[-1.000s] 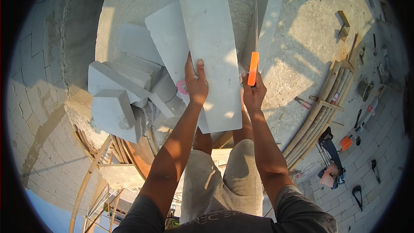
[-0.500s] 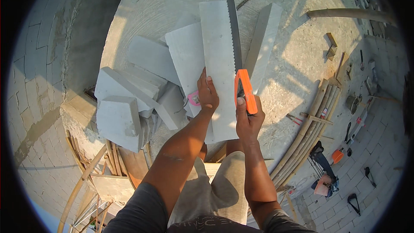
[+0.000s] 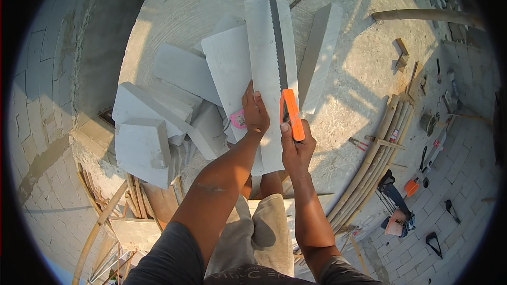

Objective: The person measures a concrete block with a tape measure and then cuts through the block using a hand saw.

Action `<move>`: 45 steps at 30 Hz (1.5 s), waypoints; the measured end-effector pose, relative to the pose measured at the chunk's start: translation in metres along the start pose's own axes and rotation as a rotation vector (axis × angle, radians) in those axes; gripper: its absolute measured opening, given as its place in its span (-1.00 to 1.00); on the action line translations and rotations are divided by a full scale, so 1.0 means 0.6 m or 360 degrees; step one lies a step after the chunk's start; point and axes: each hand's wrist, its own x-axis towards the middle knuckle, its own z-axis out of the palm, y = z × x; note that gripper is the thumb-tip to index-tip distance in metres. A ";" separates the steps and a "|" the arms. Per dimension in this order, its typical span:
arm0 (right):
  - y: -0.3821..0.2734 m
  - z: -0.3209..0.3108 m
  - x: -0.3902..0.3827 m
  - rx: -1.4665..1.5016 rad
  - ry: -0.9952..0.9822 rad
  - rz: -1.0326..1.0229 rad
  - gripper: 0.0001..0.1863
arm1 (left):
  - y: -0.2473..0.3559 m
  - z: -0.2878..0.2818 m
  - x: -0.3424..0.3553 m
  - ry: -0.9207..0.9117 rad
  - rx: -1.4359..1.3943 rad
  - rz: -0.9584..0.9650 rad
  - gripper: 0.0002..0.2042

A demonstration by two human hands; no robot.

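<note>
A long pale block (image 3: 256,37) lies lengthwise at the middle. My left hand (image 3: 255,106) grips its left edge, thumb on top. My right hand (image 3: 298,145) is closed on the orange handle of a hand saw (image 3: 290,111), whose long toothed blade extends away from me over the block, toward its right side; whether the teeth touch it I cannot tell. A pink round object (image 3: 237,120) is just left of my left hand. Beside the long block are a wide pale slab (image 3: 227,63) and, to the right, a narrower block (image 3: 319,53).
Stacked block pieces (image 3: 141,145) lie at the left on a concrete surface (image 3: 359,47) with a drop beyond its left edge. Bamboo poles (image 3: 391,126) run along the right, near red-handled pliers (image 3: 358,143). A bent pole (image 3: 428,16) crosses upper right; tools lie farther right.
The saw has moved left from beside the block to over it, my right hand with it. The long block sits slightly lower in the picture, and the view has shifted.
</note>
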 end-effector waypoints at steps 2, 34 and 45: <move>0.000 -0.003 -0.004 -0.0020 0.0012 -0.0003 -0.81 | 0.000 0.000 -0.001 -0.0018 0.0014 -0.0063 -0.43; -0.142 0.029 0.048 -0.0618 0.0070 0.0115 -0.71 | 0.024 0.009 0.098 0.0172 0.0288 -0.0204 -0.50; -0.159 -0.008 0.012 -0.0656 0.0011 0.0041 -0.76 | 0.017 0.007 0.101 0.0139 0.0330 -0.0219 -0.46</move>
